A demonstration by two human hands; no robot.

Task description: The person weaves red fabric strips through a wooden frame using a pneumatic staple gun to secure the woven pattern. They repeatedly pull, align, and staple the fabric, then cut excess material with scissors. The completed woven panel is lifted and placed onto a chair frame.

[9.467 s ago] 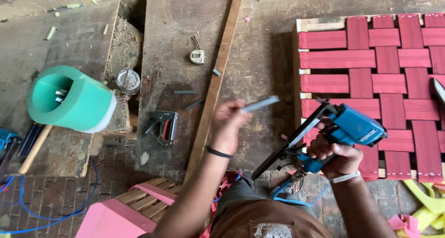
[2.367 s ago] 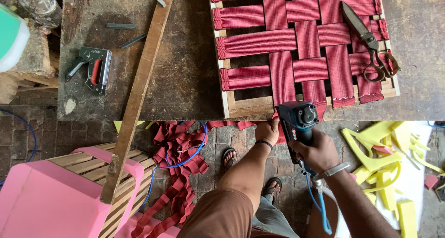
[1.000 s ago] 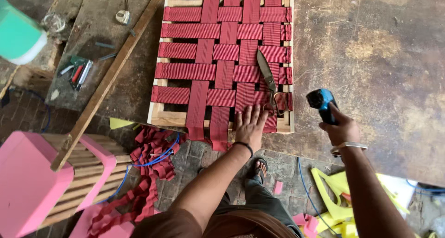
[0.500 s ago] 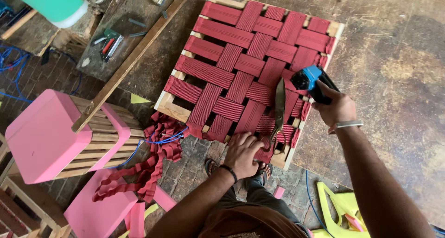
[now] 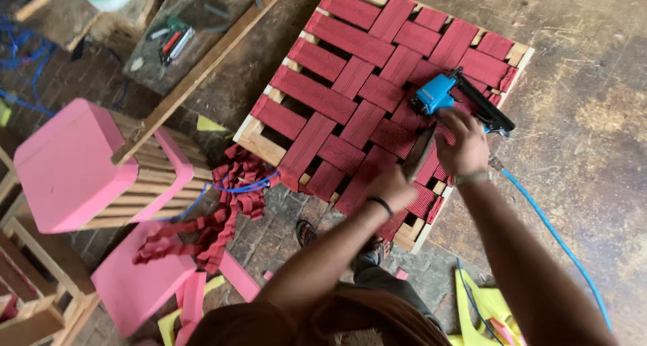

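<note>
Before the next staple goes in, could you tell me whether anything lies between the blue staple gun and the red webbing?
Nothing visible does: the blue staple gun, held by the right hand, sits directly over the red webbing.

Single head-worn view, looking steeply down from close above the workbench (image 5: 593, 117), tilted, no second view

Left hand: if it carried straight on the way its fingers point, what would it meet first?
Probably the scissors lying on the red webbing just past the left hand; contact cannot be told.
</note>
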